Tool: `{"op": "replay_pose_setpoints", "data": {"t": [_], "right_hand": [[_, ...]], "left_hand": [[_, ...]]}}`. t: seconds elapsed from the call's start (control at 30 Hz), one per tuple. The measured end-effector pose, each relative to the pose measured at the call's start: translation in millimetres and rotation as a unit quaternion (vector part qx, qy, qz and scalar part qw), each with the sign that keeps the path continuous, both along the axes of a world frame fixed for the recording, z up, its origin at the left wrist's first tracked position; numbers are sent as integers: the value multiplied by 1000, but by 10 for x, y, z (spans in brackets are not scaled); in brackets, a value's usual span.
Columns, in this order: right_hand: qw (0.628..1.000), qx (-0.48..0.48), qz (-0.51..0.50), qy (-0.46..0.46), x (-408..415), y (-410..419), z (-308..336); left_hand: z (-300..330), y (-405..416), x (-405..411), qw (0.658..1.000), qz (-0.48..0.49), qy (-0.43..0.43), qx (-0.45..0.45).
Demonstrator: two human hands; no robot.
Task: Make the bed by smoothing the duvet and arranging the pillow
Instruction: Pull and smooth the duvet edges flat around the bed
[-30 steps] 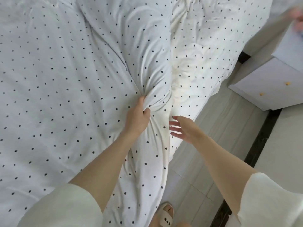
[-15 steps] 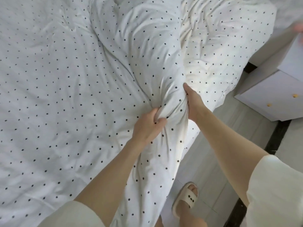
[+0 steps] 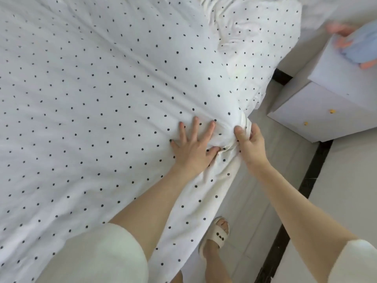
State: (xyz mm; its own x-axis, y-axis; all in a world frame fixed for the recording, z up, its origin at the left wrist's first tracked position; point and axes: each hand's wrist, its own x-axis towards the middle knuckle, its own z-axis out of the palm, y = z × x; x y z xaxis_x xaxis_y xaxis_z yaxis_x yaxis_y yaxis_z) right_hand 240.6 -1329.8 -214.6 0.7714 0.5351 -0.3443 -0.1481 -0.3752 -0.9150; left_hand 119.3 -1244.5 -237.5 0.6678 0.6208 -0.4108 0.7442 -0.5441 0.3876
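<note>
Mostly the duvet (image 3: 106, 103) lies flat across the bed; left hand (image 3: 193, 148) presses it, fingers spread, right hand (image 3: 250, 145) pinches a bunched fold at the edge (far corner looks rumpled, no pillow clearly visible)

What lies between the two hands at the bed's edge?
In the head view, a bunched fold of the dotted duvet lies between them: the left hand presses flat beside it, and the right hand pinches it.
</note>
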Motion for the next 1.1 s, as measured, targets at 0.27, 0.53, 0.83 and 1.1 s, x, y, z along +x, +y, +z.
{"op": "replay_pose_setpoints", "data": {"t": [0.27,0.53,0.83,1.1], "right_hand": [[946,-282,158,12,76,102,-647],[910,-249,224,245,146,-268,-776],[933,-125,60,333,749,-67,-504],[920,-50,-39,387,1020,463,-354]], "left_hand": [[-611,-540,-610,980,-103,164,50],[-614,-344,-203,975,-28,218,-41],[-255,-117,220,969,238,17,59],[78,641,1093,968,112,-144,174]]}}
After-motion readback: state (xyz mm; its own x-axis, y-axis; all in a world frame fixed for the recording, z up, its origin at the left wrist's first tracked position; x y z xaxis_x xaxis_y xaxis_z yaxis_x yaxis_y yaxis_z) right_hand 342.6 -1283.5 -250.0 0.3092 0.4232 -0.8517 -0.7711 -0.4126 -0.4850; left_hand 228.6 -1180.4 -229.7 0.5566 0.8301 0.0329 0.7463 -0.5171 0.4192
